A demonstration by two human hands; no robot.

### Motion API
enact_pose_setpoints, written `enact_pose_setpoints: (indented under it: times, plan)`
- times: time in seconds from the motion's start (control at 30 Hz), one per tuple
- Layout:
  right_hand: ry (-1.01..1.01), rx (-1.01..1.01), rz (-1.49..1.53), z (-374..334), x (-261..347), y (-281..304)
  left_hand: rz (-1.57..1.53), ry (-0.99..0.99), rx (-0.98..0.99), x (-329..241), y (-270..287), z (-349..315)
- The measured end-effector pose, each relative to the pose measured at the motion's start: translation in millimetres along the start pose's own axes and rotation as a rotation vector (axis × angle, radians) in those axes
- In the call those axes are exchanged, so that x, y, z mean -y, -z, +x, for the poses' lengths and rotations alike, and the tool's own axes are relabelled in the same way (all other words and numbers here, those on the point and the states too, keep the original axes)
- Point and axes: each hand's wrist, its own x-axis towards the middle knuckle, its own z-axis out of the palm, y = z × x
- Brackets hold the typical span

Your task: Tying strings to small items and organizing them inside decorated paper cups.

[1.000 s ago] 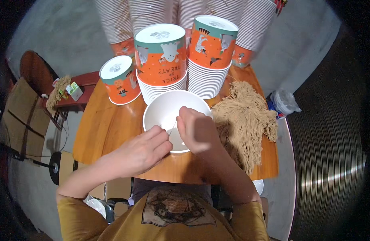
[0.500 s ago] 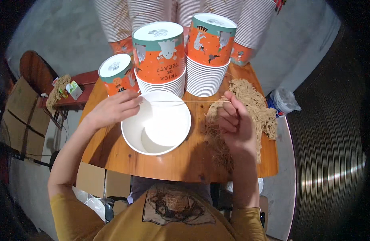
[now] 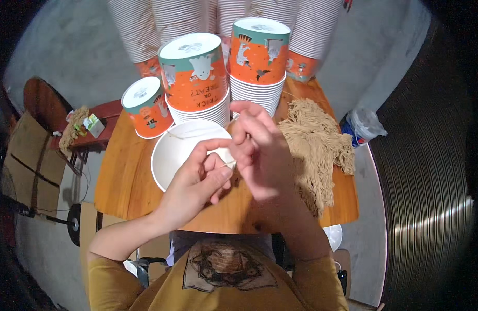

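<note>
An open white paper bucket [image 3: 163,158] stands mouth up on the wooden table, partly covered by my hands. Over its near right rim my left hand [image 3: 195,181] pinches a thin tan cord [image 3: 228,164], thumb against bent fingers. My right hand [image 3: 259,147] meets it there, its curled fingers closed on the same cord. Another stretch of thin cord shows across the far side of the bucket's mouth. Just right of my right hand lies a large bundle of tan cords [image 3: 316,147]. Part of the bucket's rim is hidden behind my fingers.
Upside-down orange and green printed buckets stand behind: a small one [image 3: 145,111], a left stack [image 3: 192,72] and a right stack [image 3: 259,52]. Tall wrapped bucket stacks [image 3: 179,20] rise farther back. A red bench [image 3: 106,116] is left; a plastic-lined bin [image 3: 363,127] sits right.
My hands were apart with the cord stretched between them across the bucket's mouth. Now they have come together near its right side, and the cord is slack.
</note>
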Motion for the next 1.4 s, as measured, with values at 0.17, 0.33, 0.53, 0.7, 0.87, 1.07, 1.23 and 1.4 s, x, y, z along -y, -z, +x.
enact_pose_setpoints:
  times: [0.17, 0.33, 0.53, 0.7, 0.87, 1.07, 1.23, 1.4]
  plan:
    - [-0.159, -0.273, 0.09, -2.8, 2.6, 21.3, 0.123, 0.047, 0.033, 3.5, 13.6, -8.8]
    - [-0.118, -0.351, -0.011, -8.0, -21.3, 56.8, 0.489, 0.098, 0.006, 3.3, 21.2, -16.6]
    - [0.415, -0.185, -1.367, -22.7, -25.2, 76.3, 0.707, 0.0, -0.04, -1.0, 15.2, -17.4]
    - [-0.103, 0.217, -0.563, -51.6, -19.2, 32.0, 0.86, -0.106, -0.005, -1.8, 10.7, -7.5]
    - [-0.109, 0.072, -0.586, -51.0, -28.6, 32.8, 0.643, 0.046, -0.006, -5.5, 11.1, 10.0]
    - [0.066, -0.21, -0.851, -53.0, -31.9, 36.3, 0.673, -0.03, -0.01, 8.2, 26.3, 14.8]
    - [0.052, -0.265, -0.781, -54.6, -41.1, 39.3, 0.804, 0.111, 0.095, 2.7, 27.2, 3.8]
    - [0.125, -0.18, -0.71, -53.3, -48.5, 33.5, 0.718, 0.119, -0.013, -20.8, 44.6, -2.8]
